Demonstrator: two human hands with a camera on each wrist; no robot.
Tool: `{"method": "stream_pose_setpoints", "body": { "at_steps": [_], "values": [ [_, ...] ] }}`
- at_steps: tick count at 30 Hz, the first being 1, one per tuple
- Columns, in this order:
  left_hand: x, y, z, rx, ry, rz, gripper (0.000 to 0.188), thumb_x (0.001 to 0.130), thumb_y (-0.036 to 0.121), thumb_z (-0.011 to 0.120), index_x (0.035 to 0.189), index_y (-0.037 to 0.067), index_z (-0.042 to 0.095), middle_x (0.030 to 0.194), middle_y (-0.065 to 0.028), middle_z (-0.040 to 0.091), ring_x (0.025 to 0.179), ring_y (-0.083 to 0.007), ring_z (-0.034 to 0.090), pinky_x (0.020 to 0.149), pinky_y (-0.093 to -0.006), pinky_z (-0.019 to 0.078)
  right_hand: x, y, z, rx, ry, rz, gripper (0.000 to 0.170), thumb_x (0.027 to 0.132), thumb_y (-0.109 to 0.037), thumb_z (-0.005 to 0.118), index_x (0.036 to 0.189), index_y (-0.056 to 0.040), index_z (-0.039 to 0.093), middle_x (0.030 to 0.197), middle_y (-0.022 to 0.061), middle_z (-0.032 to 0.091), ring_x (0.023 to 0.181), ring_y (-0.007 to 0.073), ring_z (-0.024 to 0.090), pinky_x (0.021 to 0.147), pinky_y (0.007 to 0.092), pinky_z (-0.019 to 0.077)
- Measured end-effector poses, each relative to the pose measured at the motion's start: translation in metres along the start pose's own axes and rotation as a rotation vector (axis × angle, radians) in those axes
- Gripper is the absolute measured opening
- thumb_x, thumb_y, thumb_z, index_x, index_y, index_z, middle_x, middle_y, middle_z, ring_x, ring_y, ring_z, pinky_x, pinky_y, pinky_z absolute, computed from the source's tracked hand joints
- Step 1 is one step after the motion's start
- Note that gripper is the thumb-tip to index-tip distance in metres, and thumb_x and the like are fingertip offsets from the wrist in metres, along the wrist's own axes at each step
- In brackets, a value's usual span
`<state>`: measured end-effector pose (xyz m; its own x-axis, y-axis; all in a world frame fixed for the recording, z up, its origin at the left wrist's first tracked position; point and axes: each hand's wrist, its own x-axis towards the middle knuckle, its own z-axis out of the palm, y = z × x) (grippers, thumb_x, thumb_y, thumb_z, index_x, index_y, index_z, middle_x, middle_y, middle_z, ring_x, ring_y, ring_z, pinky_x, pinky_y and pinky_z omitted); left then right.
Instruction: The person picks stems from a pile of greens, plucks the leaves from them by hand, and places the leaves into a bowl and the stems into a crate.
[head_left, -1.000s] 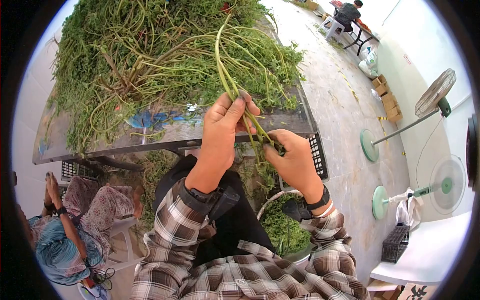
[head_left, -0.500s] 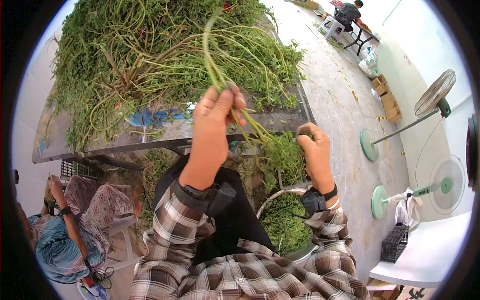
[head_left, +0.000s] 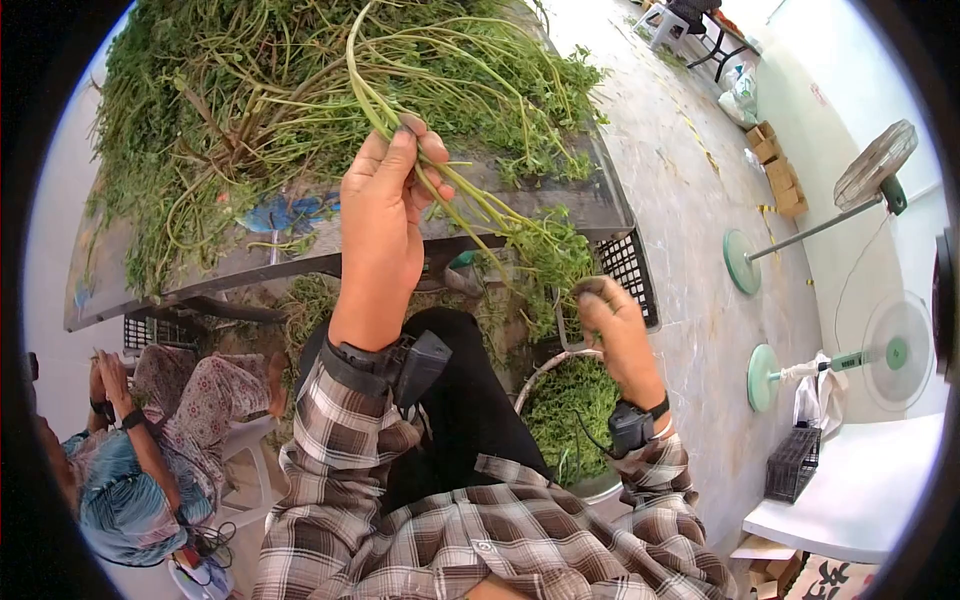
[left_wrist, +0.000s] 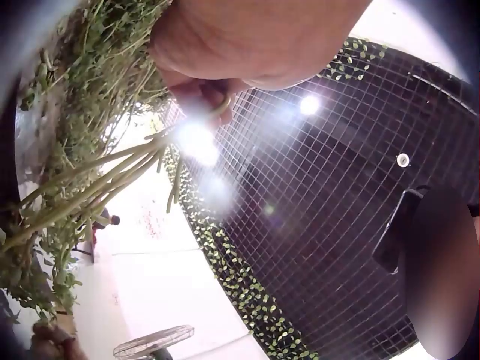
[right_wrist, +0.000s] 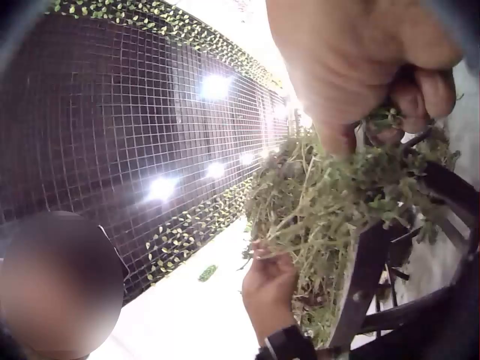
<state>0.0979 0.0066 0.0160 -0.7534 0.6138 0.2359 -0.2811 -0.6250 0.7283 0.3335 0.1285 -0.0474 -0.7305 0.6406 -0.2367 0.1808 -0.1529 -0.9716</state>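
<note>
Heaped greens point(head_left: 250, 120) cover much of the table point(head_left: 600, 202) beyond the fingers point(head_left: 432, 147). Head view: the left hand point(head_left: 385, 205) pinches stems point(head_left: 367, 98) slanting toward the right hand point(head_left: 618, 335), whose curled fingers are at the leafy ends, a crate point(head_left: 637, 280) just behind. Left wrist view: stems jut beside the fingers, mesh point(left_wrist: 322, 187) behind. Right wrist view: the fingers pinch a sprig point(right_wrist: 382, 118) above more leaves point(right_wrist: 352, 184).

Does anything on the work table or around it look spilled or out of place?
Possibly: loose greens lie on the floor beneath the table, outside the round container. They look spilled, though they may be discards. The stems in the left hand show no clear damage.
</note>
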Motion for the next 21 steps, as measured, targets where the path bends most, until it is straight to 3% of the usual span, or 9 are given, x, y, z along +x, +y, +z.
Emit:
{"method": "stream_pose_setpoints", "body": {
  "at_steps": [1,3,4,9,11,12,14,17,21],
  "values": [
    [0.000,0.000,0.000,0.000,-0.002,-0.003,0.017,0.095,0.018,0.046,0.099,0.005,0.055,0.082,-0.0021,0.059,0.070,-0.0080,0.055,0.059,-0.0228,0.0488,-0.002,0.006,0.002,0.001,0.003,0.001,0.025,0.082,-0.017,0.060,0.102,-0.0021,0.056,0.081,0.0021,0.055,0.068,0.0069,0.049,0.057,0.0206,0.0399],
    [0.000,-0.001,0.001,0.005,0.008,-0.001,0.016,0.095,0.018,0.046,0.099,0.005,0.055,0.082,-0.0026,0.059,0.069,-0.0085,0.055,0.059,-0.0230,0.0487,-0.004,0.016,0.010,-0.220,-0.007,-0.090,0.036,0.081,-0.020,0.062,0.109,0.0021,0.054,0.095,0.0064,0.058,0.085,0.0135,0.054,0.077,0.0265,0.0433],
    [0.000,-0.001,0.000,0.006,0.008,-0.001,0.016,0.095,0.018,0.046,0.099,0.005,0.055,0.082,-0.0026,0.059,0.069,-0.0085,0.055,0.059,-0.0230,0.0487,-0.004,0.017,0.012,-0.224,-0.030,-0.021,0.048,0.078,-0.023,0.065,0.115,0.0048,0.051,0.106,0.0095,0.058,0.098,0.0178,0.052,0.089,0.0298,0.0394],
    [0.000,-0.003,0.001,-0.029,-0.001,-0.019,0.016,0.095,0.018,0.047,0.100,0.005,0.055,0.083,-0.0033,0.060,0.067,-0.0090,0.056,0.058,-0.0232,0.0492,-0.001,0.015,0.031,-0.223,-0.098,-0.087,0.054,0.075,-0.025,0.068,0.117,0.0051,0.051,0.107,0.0110,0.058,0.099,0.0187,0.052,0.090,0.0302,0.0384],
    [-0.001,-0.004,0.002,-0.030,-0.003,-0.026,0.016,0.095,0.018,0.046,0.100,0.005,0.055,0.083,-0.0033,0.060,0.067,-0.0089,0.056,0.058,-0.0230,0.0493,0.007,0.029,0.032,-0.174,-0.113,-0.041,0.049,0.075,-0.025,0.069,0.113,0.0028,0.054,0.101,0.0084,0.059,0.090,0.0134,0.053,0.077,0.0272,0.0438],
    [-0.001,-0.004,0.002,-0.031,-0.004,-0.031,0.017,0.095,0.018,0.046,0.100,0.005,0.055,0.083,-0.0034,0.060,0.067,-0.0089,0.056,0.058,-0.0229,0.0494,0.008,0.030,0.033,-0.174,-0.115,-0.042,0.049,0.075,-0.025,0.069,0.113,0.0028,0.054,0.101,0.0084,0.059,0.090,0.0134,0.053,0.077,0.0272,0.0438],
    [-0.001,-0.004,0.001,-0.040,-0.010,-0.032,0.017,0.095,0.018,0.046,0.101,0.005,0.055,0.083,-0.0034,0.060,0.067,-0.0088,0.056,0.058,-0.0228,0.0497,0.008,0.030,0.036,0.073,-0.155,0.242,0.035,0.078,-0.022,0.066,0.105,-0.0016,0.056,0.093,0.0049,0.058,0.069,0.0064,0.049,0.057,0.0219,0.0408],
    [0.001,-0.005,-0.002,-0.061,-0.027,-0.028,0.017,0.095,0.017,0.046,0.101,0.004,0.055,0.083,-0.0035,0.060,0.066,-0.0085,0.057,0.057,-0.0224,0.0504,0.004,0.026,0.052,0.296,-0.021,0.242,0.032,0.082,-0.015,0.062,0.109,-0.0043,0.049,0.082,0.0013,0.052,0.054,0.0035,0.037,0.046,0.0173,0.0325],
    [0.001,-0.004,-0.002,-0.067,-0.026,-0.031,0.016,0.094,0.017,0.046,0.100,0.004,0.055,0.082,-0.0036,0.060,0.063,-0.0082,0.057,0.055,-0.0217,0.0514,0.004,0.019,0.051,0.489,-0.128,0.290,0.031,0.084,-0.012,0.057,0.112,-0.0050,0.047,0.077,0.0012,0.049,0.054,0.0034,0.037,0.042,0.0161,0.0309]
  ]
}}
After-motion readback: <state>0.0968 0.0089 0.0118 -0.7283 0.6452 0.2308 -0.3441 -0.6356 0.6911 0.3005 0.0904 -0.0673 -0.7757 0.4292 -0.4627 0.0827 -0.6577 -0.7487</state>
